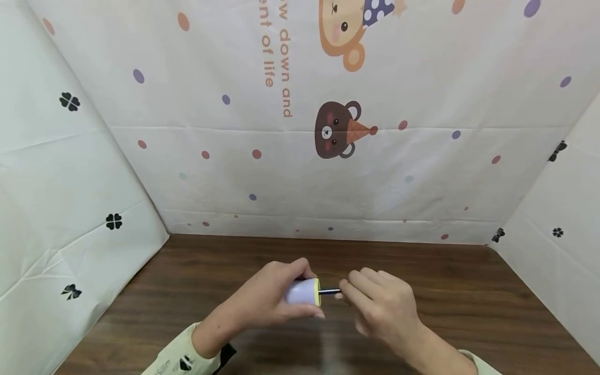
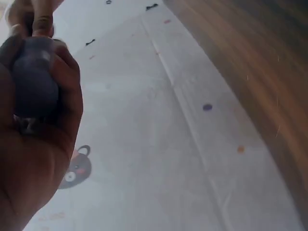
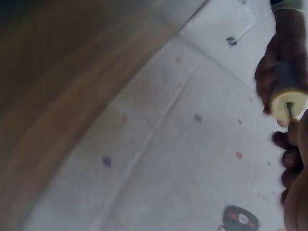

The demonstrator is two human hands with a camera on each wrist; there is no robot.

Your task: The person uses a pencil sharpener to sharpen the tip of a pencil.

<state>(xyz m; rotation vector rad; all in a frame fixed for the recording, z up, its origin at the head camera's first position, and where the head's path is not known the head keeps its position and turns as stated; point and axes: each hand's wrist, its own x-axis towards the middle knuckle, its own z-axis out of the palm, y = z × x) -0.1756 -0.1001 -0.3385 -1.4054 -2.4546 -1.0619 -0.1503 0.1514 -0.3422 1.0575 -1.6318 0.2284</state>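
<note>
My left hand (image 1: 264,298) holds a small lavender cylinder (image 1: 301,293) on its side, thumb and fingers round it. The cylinder has a yellow end face (image 3: 279,107) with a round hole, seen in the right wrist view. A thin, dark, pencil-like rod (image 1: 330,291) sticks out of that hole toward the right. Its outer end is pinched in the curled fingers of my right hand (image 1: 382,307), which hide the rest of it. A short gap separates the two hands, bridged by the rod. In the left wrist view, the cylinder (image 2: 34,86) lies against the palm.
Below the hands stretches a dark brown wooden table (image 1: 450,291). A white sheet (image 1: 211,125) with dots and bear pictures stands behind it. White side panels (image 1: 56,182) with black clover and bow prints enclose the left and right.
</note>
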